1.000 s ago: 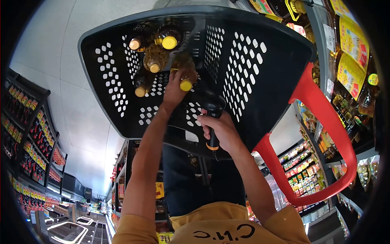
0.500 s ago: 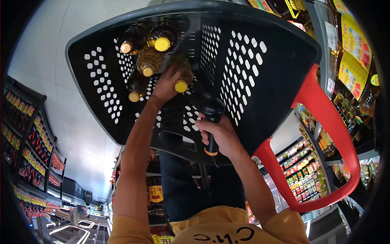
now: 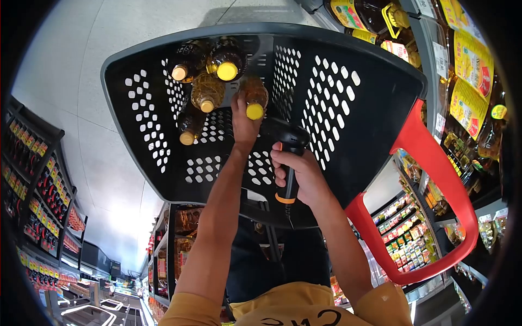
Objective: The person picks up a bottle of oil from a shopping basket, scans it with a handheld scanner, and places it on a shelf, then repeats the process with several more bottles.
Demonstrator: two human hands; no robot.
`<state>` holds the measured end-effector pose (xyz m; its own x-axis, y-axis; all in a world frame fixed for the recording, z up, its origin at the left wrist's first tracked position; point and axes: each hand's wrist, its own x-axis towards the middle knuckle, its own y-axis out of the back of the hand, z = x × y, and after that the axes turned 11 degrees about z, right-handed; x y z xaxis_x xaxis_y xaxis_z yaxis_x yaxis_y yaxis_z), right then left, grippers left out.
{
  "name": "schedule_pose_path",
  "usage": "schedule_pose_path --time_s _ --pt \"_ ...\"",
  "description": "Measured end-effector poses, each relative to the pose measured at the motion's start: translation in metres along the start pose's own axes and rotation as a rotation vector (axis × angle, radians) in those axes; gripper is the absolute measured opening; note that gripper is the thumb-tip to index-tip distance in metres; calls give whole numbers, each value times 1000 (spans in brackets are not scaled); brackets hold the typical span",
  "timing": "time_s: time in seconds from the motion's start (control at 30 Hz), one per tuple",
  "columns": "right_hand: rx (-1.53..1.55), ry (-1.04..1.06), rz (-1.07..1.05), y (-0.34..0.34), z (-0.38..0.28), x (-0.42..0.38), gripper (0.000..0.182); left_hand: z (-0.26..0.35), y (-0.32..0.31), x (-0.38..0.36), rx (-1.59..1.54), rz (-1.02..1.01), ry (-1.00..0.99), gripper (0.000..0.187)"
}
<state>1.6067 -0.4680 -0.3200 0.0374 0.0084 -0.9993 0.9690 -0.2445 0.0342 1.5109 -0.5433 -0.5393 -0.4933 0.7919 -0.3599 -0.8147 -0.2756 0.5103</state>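
In the head view my left hand (image 3: 246,126) reaches into a black basket (image 3: 375,81), its fingers against the left side of a bottle (image 3: 254,92) of brownish liquid with a yellow cap. The bottle hides the thumb side of the grip. My right hand (image 3: 304,168) is wrapped around the handle of a black handheld scanner (image 3: 293,138) with orange trim, its head over the basket. Left of my left hand stand other capped bottles: a ribbed one (image 3: 207,89), a dark yellow-capped one (image 3: 227,54), and a dark one with a tan cap (image 3: 190,122).
A red basket handle (image 3: 457,179) sticks out at the right. Shelves of oil bottles with yellow labels (image 3: 473,70) stand close at the right. Another stocked shelf (image 3: 41,179) is at the left, over a pale tiled floor (image 3: 81,81).
My left hand and the yellow-capped bottle have shifted toward the far side of the basket, and the fingers now lie more along the bottle's left side. The whole basket sits slightly lower in view.
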Motion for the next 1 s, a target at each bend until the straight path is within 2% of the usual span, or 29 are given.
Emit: schedule_pose_path --time_s 0.13,0.23,0.33,0.43,0.63,0.73,0.83,0.93,0.97,1.0 --pt "-8 7 17 -1 0 -2 14 -3 1 -1 20 3 -73 80" --pt "-9 9 12 -1 1 -2 14 -3 5 10 9 -25 -58 80" --pt "-13 4 4 -3 3 -1 14 4 -1 18 -19 19 -7 79" --pt "-13 7 -12 -3 2 -1 14 9 -15 28 37 124 -78 79" --pt "-29 33 -2 1 -3 -1 14 22 -28 36 -71 133 -23 78" --pt "-30 48 14 4 -5 0 14 22 -29 33 -118 169 -47 75" --pt "-23 68 31 6 -10 1 16 16 -17 33 -90 141 -183 71" --pt "-53 115 81 2 -24 1 15 -10 0 30 -120 4 71 66" --pt "-57 126 92 0 -29 3 13 -25 5 31 -49 -11 90 53" --pt "-60 136 101 -3 -35 7 12 -27 13 35 -62 -96 172 48"
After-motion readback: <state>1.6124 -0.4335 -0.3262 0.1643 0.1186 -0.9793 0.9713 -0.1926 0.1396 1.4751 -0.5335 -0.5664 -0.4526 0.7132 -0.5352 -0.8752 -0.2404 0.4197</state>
